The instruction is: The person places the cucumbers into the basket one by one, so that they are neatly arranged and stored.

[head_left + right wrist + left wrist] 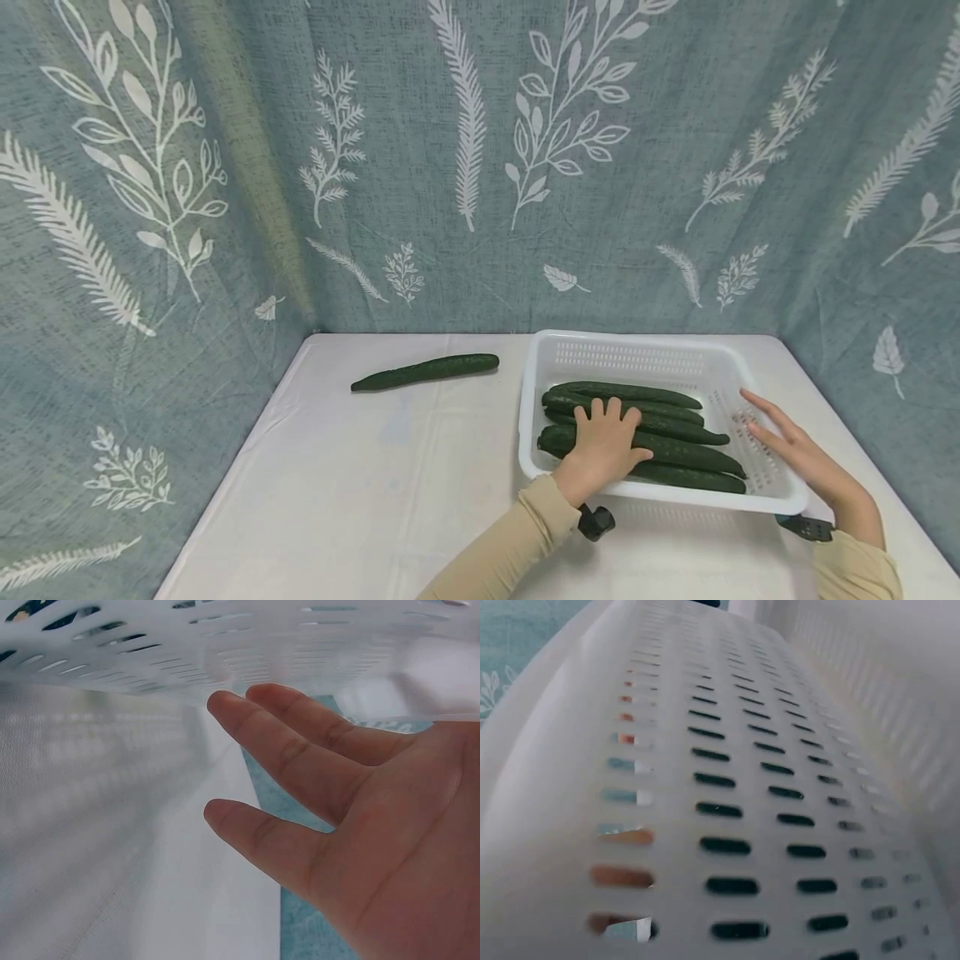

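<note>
A white slotted basket holds several dark green cucumbers laid side by side. My left hand reaches over the near rim and rests on the cucumbers with its fingers spread. The basket's near wall fills the left wrist view, dark green showing through its slots, and the hand is mostly hidden there. At the basket's right end is my right hand, fingers extended along the outer wall. In the right wrist view its fingertips are right at the slotted wall, curled round nothing.
A single cucumber lies on the white table, left of the basket. A blue-grey curtain with white leaf prints surrounds the table at the back and sides. Dark wrist devices sit close to the basket's near side.
</note>
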A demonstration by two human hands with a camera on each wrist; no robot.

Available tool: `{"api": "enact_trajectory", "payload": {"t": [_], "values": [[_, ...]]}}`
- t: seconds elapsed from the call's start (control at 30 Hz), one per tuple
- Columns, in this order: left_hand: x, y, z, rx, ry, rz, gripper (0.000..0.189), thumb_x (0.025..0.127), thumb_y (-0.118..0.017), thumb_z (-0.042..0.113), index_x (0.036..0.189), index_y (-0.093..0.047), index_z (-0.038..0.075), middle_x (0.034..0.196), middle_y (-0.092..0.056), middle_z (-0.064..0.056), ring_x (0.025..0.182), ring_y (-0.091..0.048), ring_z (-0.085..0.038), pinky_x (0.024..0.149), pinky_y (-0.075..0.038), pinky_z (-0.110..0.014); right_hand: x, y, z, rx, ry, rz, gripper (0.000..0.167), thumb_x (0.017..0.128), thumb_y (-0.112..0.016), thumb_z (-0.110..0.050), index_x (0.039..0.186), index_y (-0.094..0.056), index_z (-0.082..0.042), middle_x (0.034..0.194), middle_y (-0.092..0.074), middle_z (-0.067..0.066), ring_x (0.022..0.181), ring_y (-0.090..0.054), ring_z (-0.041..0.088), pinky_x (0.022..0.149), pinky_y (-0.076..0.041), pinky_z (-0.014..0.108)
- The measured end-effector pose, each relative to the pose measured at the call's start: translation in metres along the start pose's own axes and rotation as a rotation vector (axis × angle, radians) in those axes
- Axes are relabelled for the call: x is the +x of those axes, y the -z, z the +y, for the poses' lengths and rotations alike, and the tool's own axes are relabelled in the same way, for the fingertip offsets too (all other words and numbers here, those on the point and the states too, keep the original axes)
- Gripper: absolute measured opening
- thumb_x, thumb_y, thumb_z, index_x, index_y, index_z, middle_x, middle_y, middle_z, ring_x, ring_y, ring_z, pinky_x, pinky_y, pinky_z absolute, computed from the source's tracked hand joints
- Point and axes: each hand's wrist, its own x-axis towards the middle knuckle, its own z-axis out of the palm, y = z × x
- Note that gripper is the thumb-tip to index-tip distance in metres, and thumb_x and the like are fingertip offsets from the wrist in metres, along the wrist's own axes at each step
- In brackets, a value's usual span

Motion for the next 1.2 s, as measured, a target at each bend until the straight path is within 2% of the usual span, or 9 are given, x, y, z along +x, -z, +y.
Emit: {"api": "enact_trajectory", "payload": {"t": [0.23,0.5,0.7,0.97,1.2], "values": [[-0.004,0.005,-0.014,-0.006,-0.069,0.072,0.043,0.084,-0.053,0.059,0.115,-0.051,0.030,0.111,-0.047,0.002,0.098,-0.041,-0.018,0.087,-0.036,-0.038,-0.001,-0.001,-0.001,0.000,0.003,0.005,0.057,0.102,-0.033,-0.026,0.150,-0.004,-0.020,0.142,-0.014,0.039,0.117,-0.031,0.064,0.070,-0.049,0.056],[-0.011,0.012,-0.032,-0.039,-0.091,0.146,0.038,0.087,-0.051,0.057,0.110,-0.054,0.027,0.103,-0.047,0.002,0.087,-0.036,-0.017,0.078,-0.030,-0.035,-0.001,-0.001,-0.002,0.015,0.002,-0.002,0.056,0.102,-0.032,-0.027,0.150,-0.003,-0.020,0.144,-0.009,0.038,0.120,-0.026,0.064,0.076,-0.046,0.063],[-0.018,0.021,-0.049,-0.118,-0.084,0.203,0.038,0.089,-0.048,0.055,0.110,-0.056,0.024,0.099,-0.048,0.001,0.087,-0.036,-0.018,0.080,-0.030,-0.037,0.000,0.000,-0.001,0.007,0.008,0.000,0.056,0.102,-0.032,-0.026,0.150,-0.004,-0.019,0.145,-0.008,0.037,0.121,-0.025,0.064,0.078,-0.044,0.064],[-0.026,0.028,-0.080,-0.191,-0.055,0.279,0.035,0.090,-0.049,0.051,0.109,-0.055,0.023,0.099,-0.048,-0.001,0.087,-0.038,-0.021,0.083,-0.033,-0.044,0.001,0.000,0.000,0.007,0.008,0.008,0.057,0.102,-0.033,-0.026,0.150,-0.004,-0.018,0.145,-0.010,0.037,0.120,-0.028,0.063,0.076,-0.046,0.062],[-0.028,0.022,-0.116,-0.274,0.013,0.297,0.032,0.094,-0.046,0.044,0.114,-0.055,0.020,0.106,-0.049,-0.007,0.093,-0.040,-0.026,0.087,-0.032,-0.049,0.000,0.001,-0.001,0.032,-0.001,-0.005,0.057,0.102,-0.033,-0.026,0.150,-0.003,-0.020,0.145,-0.009,0.037,0.120,-0.027,0.064,0.075,-0.047,0.060]]}}
